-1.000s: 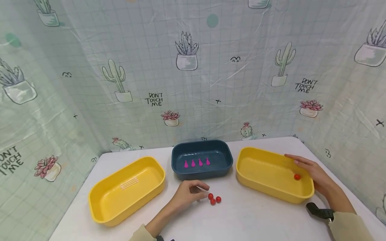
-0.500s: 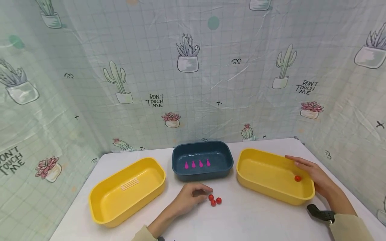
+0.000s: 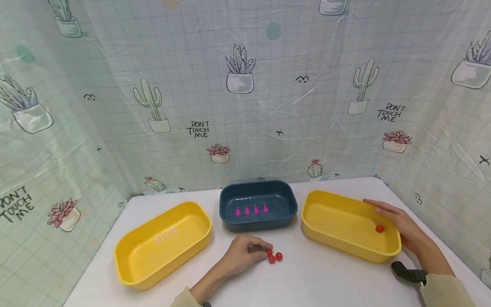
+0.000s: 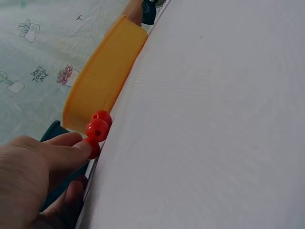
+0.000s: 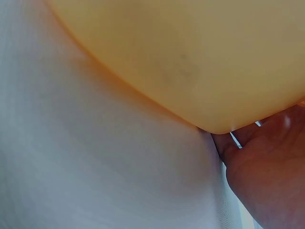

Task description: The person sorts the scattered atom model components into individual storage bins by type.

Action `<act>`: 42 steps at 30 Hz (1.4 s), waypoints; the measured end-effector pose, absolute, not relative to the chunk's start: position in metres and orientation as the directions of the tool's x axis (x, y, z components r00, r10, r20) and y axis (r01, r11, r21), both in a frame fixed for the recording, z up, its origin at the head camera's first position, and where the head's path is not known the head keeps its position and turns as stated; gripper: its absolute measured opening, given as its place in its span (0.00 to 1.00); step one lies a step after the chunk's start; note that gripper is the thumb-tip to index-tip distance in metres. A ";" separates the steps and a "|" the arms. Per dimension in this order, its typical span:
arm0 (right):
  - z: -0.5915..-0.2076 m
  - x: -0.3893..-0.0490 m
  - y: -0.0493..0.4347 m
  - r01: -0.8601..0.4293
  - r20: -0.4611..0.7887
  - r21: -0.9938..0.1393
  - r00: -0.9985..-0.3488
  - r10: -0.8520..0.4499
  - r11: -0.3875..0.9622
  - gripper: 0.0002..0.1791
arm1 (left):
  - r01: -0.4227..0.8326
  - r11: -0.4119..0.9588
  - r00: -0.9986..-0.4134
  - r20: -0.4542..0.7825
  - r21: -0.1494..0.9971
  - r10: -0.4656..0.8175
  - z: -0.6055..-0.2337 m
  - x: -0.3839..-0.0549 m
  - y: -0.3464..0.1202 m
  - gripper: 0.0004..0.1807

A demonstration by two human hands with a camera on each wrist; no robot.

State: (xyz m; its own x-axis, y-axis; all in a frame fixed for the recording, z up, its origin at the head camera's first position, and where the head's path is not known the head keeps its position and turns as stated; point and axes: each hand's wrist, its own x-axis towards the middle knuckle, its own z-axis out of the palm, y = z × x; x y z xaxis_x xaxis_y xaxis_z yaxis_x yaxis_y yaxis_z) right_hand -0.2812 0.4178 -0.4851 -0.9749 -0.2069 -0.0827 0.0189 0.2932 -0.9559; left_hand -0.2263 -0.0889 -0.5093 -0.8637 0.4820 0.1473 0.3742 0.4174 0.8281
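Three red beads lie in a cluster on the white table, in front of the dark blue tray. My left hand has its thumb and index finger at the leftmost bead, pinching it. In the left wrist view that pinched bead shows partly behind the fingertip, and the other two are beyond it. My right hand rests along the right end of the right yellow tray, fingers stretched along its outer wall. Inside that tray, near the right end, lies another red bead.
The dark blue tray at the back middle holds several pink drop-shaped pieces in a row. At the left stands another yellow tray with several thin pale sticks side by side. A patterned curtain encloses the table's back and sides.
My left hand has moved slightly right, and its thumb and index finger have come together on the leftmost bead. My right hand stays against the yellow tray.
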 end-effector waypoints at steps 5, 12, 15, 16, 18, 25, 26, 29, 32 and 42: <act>-0.485 -0.281 0.418 0.019 -0.083 -0.956 -0.974 -0.209 0.293 0.29 | 0.374 0.436 -0.875 0.156 0.819 0.458 -0.510 -0.225 -0.088 0.10; -0.484 -0.279 0.418 0.016 -0.080 -0.958 -0.973 -0.215 0.286 0.29 | 0.370 0.442 -0.886 0.167 0.817 0.433 -0.510 -0.226 -0.088 0.10; -0.484 -0.279 0.417 0.011 -0.076 -0.958 -0.973 -0.217 0.288 0.29 | 0.360 0.447 -0.892 0.163 0.819 0.422 -0.511 -0.227 -0.089 0.10; -0.484 -0.279 0.417 0.011 -0.076 -0.957 -0.974 -0.215 0.291 0.29 | 0.361 0.449 -0.893 0.163 0.817 0.420 -0.511 -0.227 -0.089 0.10; -0.484 -0.279 0.417 0.011 -0.077 -0.957 -0.974 -0.215 0.291 0.29 | 0.357 0.452 -0.894 0.159 0.818 0.419 -0.511 -0.227 -0.089 0.10; -0.485 -0.281 0.418 0.016 -0.083 -0.957 -0.972 -0.220 0.290 0.28 | 0.338 0.416 -0.895 0.152 0.844 0.419 -0.511 -0.226 -0.090 0.10; -0.485 -0.281 0.418 0.018 -0.086 -0.956 -0.972 -0.218 0.294 0.29 | 0.337 0.405 -0.895 0.155 0.850 0.419 -0.511 -0.226 -0.090 0.10; -0.484 -0.280 0.418 0.021 -0.089 -0.950 -0.974 -0.209 0.310 0.29 | 0.320 0.380 -0.898 0.151 0.868 0.414 -0.511 -0.225 -0.090 0.11; -0.483 -0.279 0.417 0.020 -0.088 -0.949 -0.974 -0.207 0.314 0.29 | 0.299 0.360 -0.903 0.140 0.884 0.406 -0.511 -0.225 -0.090 0.12; -0.484 -0.279 0.416 0.016 -0.083 -0.956 -0.973 -0.217 0.294 0.29 | 0.216 0.309 -0.919 0.086 0.926 0.385 -0.507 -0.225 -0.091 0.12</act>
State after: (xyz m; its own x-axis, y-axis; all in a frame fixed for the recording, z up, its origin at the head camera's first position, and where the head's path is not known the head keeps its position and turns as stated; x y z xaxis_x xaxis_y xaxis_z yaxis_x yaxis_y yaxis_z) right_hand -0.2788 0.4162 -0.4835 -0.9726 -0.2170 -0.0833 0.0163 0.2942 -0.9556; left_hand -0.2248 -0.0907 -0.5072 -0.9188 0.3854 0.0856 0.2159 0.3089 0.9263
